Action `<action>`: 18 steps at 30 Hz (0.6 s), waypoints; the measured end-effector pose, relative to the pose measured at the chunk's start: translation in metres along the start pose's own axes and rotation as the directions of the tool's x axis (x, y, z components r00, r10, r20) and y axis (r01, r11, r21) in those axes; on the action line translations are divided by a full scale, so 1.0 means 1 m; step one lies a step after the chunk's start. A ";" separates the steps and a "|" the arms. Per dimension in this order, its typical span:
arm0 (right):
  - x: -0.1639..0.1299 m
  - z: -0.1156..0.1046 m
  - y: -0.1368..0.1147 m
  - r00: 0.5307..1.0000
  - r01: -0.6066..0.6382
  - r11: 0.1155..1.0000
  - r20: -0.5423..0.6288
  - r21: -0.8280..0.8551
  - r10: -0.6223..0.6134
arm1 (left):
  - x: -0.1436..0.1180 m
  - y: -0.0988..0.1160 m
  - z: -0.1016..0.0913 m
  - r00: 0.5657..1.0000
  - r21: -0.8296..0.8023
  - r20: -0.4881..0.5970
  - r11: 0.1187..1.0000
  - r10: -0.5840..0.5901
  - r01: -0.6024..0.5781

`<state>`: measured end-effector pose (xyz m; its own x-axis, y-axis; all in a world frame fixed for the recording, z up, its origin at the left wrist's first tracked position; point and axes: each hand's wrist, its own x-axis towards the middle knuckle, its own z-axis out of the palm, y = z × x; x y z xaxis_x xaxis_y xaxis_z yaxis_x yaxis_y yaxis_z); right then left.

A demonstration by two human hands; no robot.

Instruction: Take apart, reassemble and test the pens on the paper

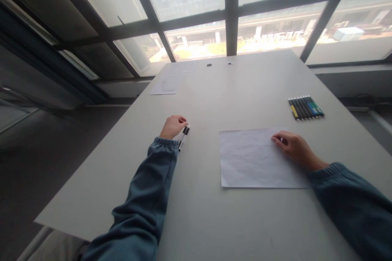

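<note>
My left hand point(173, 126) rests on the white table with its fingers curled and thumb and forefinger drawn together. Right beside those fingertips lie black-and-white pens point(184, 136), partly hidden by the hand and sleeve. Whether the fingers touch or grip one of them I cannot tell. A blank-looking white sheet of paper point(248, 159) lies in front of me, slightly wrinkled. On its right side sits my right hand point(292, 147), closed in a loose curl; a small white spot shows between its fingers, too small to name.
A row of several dark pens point(305, 108), with yellow, blue and green parts, lies at the right of the table point(196, 212). Printed sheets point(168, 79) are at the far left corner. Two small round items point(209, 65) sit near the far edge, before large windows.
</note>
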<state>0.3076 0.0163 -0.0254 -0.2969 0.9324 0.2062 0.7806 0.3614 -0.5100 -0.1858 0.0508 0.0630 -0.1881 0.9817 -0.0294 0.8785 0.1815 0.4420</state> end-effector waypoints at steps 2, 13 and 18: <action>0.000 0.000 0.000 1.000 -0.004 1.000 -0.010 -0.003 0.004 | 0.006 -0.012 -0.001 0.999 0.020 0.013 0.999 -0.045 0.045; -0.001 0.000 0.000 1.000 -0.022 1.000 0.002 -0.021 0.023 | 0.012 -0.019 0.015 0.993 -0.044 0.104 0.997 -0.051 0.056; -0.001 0.001 0.001 1.000 -0.020 1.000 -0.010 -0.012 0.020 | 0.008 -0.011 -0.004 0.997 -0.030 0.053 0.998 -0.051 0.053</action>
<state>0.3080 0.0157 -0.0263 -0.2764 0.9391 0.2042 0.7929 0.3428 -0.5037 -0.1992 0.0562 0.0616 -0.2090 0.9729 -0.0994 0.8537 0.2311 0.4667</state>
